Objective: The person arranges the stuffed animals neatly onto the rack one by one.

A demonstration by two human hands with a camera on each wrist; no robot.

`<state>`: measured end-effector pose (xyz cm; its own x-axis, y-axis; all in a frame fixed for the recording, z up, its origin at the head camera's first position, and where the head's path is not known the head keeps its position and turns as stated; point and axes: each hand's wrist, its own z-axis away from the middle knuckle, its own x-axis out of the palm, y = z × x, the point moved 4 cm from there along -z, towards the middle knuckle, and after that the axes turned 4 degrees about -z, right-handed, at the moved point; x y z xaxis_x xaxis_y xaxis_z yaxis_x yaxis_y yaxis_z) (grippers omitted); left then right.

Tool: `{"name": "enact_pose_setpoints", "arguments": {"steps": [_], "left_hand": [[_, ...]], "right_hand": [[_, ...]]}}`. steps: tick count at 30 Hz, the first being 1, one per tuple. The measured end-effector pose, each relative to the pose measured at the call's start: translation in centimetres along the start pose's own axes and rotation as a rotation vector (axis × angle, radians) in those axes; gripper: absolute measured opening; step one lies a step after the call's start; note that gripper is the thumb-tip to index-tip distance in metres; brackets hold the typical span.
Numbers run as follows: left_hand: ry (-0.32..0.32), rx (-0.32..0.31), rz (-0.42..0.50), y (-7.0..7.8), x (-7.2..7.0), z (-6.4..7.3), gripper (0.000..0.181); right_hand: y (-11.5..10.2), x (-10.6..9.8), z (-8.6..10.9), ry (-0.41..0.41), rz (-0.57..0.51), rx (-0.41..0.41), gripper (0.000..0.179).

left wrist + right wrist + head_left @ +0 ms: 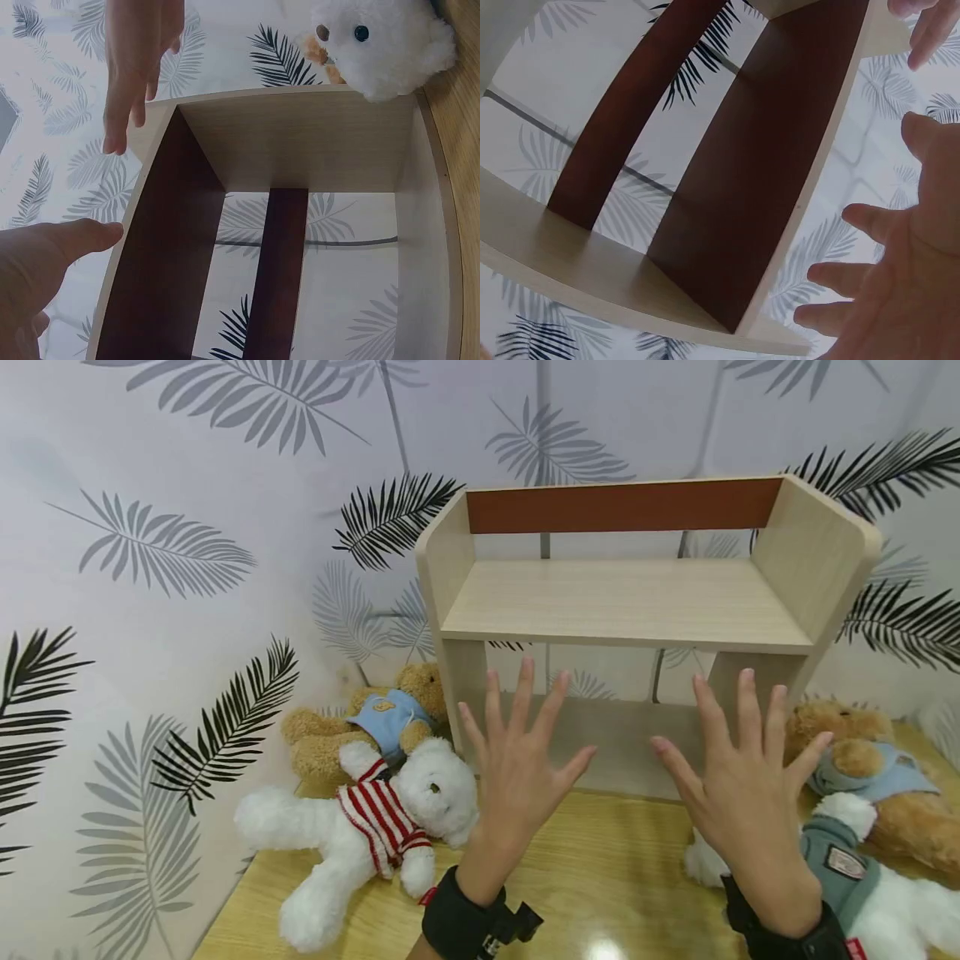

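Observation:
Both hands are raised with fingers spread, backs toward the head camera, in front of a small two-tier wooden shelf [630, 597]. The left hand [517, 760] is before the lower compartment's left part and holds nothing. Before the right part is the right hand [750, 793], also holding nothing. To the left of the left hand lies a white plush bear in a red-striped shirt [382, 827]. Beside the right hand is a white plush toy in a grey-green top [840, 868], partly hidden by the wrist. In the right wrist view, the fingers [840, 277] appear apart from the shelf.
A brown teddy bear in a blue shirt [393, 718] leans by the shelf's left side. Another brown teddy [870, 752] lies at the right. All rest on a wooden table [600, 860]. Behind is a leaf-patterned wall covering [225, 610].

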<state>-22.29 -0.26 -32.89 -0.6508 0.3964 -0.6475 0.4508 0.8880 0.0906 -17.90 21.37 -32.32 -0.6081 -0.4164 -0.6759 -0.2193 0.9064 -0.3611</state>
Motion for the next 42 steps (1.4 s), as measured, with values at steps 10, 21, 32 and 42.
{"name": "enact_pose_setpoints", "arguments": {"steps": [10, 21, 32, 42], "left_hand": [[-0.066, -0.037, 0.123, -2.6, -2.0, -0.1, 0.062], [-0.517, -0.186, 0.054, -8.6, -2.7, 2.1, 0.053], [-0.753, -0.51, 0.045, -14.8, -4.2, 3.9, 0.053], [-0.879, -0.579, 0.088, -17.6, -3.0, 5.1, 0.047]], "right_hand": [[2.6, -4.1, -1.4, 0.226, -0.15, 0.15, 0.078], [7.8, -1.1, -4.2, -0.108, -0.148, 0.476, 0.073], [9.1, -1.7, -4.9, 0.025, -0.062, 0.306, 0.035], [10.2, -2.2, -5.4, -0.042, -0.046, 0.283, 0.044]]}}
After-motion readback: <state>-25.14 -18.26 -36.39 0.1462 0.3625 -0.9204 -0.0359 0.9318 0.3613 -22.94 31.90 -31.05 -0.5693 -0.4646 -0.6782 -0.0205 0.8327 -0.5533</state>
